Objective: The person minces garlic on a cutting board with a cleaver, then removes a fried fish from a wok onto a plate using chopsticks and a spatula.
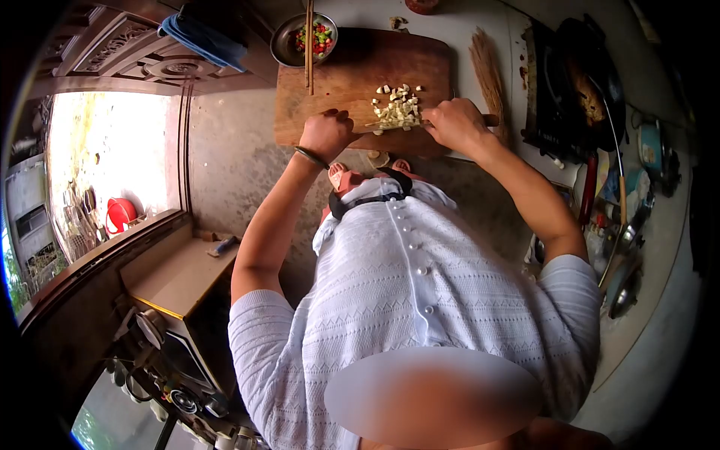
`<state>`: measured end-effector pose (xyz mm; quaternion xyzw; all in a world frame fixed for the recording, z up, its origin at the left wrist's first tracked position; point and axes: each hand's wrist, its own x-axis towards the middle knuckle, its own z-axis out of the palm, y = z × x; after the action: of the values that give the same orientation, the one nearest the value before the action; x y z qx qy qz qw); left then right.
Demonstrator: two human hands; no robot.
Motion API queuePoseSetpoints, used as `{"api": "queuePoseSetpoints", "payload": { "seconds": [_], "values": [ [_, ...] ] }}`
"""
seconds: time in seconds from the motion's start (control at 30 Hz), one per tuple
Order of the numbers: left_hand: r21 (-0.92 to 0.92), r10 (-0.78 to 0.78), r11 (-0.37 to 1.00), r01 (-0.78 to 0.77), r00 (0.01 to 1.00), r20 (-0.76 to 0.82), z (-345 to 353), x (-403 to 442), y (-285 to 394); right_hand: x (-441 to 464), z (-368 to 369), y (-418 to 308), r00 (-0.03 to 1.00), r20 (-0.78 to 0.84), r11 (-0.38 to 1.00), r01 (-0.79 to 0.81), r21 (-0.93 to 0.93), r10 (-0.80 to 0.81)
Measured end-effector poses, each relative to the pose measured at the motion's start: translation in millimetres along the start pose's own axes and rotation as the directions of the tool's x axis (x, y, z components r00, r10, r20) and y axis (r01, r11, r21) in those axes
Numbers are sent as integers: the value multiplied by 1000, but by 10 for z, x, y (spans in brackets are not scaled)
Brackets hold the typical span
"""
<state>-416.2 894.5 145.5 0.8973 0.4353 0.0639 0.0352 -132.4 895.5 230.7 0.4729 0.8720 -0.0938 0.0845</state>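
A wooden cutting board (322, 112) lies on the counter with a heap of small pale diced pieces (399, 112) near its front edge. My right hand (454, 124) is closed around a knife, whose dark handle (491, 120) sticks out to the right. Its thin blade is seen nearly edge-on along the near side of the heap. My left hand (328, 135), with a bangle at the wrist, is closed at the blade's other end; its fingertips are partly hidden. A metal bowl (281, 46) of chopped red and green pieces sits at the board's far left corner, with chopsticks (309, 45) across it.
A straw brush (489, 79) lies right of the board. Farther right stands a stove with a dark wok (589, 90) and a long-handled ladle (621, 184) in it. Some scraps (398, 23) lie behind the board. A blue cloth (202, 41) hangs at the upper left.
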Motion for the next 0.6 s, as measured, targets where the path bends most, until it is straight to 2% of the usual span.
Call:
{"api": "queuePoseSetpoints", "payload": {
  "seconds": [0.17, 0.27, 0.37, 0.5, 0.6],
  "values": [
    [-43, 144, 989, -144, 990, -4, 5, -47, -97, -129, 137, -168, 995, 0, 992, -100, 77, 100],
    [-65, 169, 984, -168, 986, 11, -51, -24, -96, -170, 190, -205, 991, -4, 985, -135, 109, 136],
    [-35, 167, 986, -165, 983, 80, -18, 5, -57, -184, 335, -135, 988, -8, 979, -153, 136, 155],
    [54, 155, 986, -158, 986, 58, 78, 39, 49, -183, 608, 35, 990, -89, 963, -84, 255, 110],
    [34, 144, 989, -146, 988, 57, 67, 19, 77, -156, 576, 44, 992, -62, 967, -94, 237, 111]
  ]
}}
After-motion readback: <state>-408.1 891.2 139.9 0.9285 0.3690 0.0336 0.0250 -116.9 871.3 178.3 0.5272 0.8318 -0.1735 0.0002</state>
